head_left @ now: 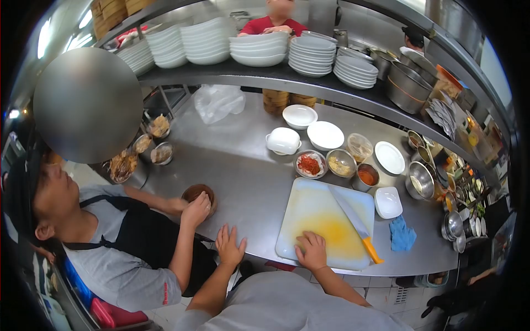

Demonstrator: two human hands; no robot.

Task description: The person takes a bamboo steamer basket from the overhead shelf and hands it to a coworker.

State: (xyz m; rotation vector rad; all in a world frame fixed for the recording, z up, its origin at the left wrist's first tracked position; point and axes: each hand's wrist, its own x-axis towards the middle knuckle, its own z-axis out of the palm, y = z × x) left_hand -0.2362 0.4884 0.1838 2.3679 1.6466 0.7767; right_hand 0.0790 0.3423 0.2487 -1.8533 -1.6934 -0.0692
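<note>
My left hand (230, 246) rests at the front edge of the steel table, fingers apart and holding nothing. On the lower part of a white cutting board (305, 204) lies my right hand (312, 250), its fingers spread and nothing in them. A yellow stain marks the board's middle. To the right of that hand, a large knife (350, 212) with an orange handle lies slantwise across the board, its handle end reaching the near edge. A crumpled blue glove or cloth (402, 234) sits just right of the board, near a white square dish (388, 202).
A co-worker (127, 231) at my left handles a brown bowl (200, 200). Behind the board stand a bowl of red pieces (310, 164), a bowl of pale chopped bits (342, 164) and a metal pot (366, 176). Stacked white plates (312, 55) line the overhead shelf.
</note>
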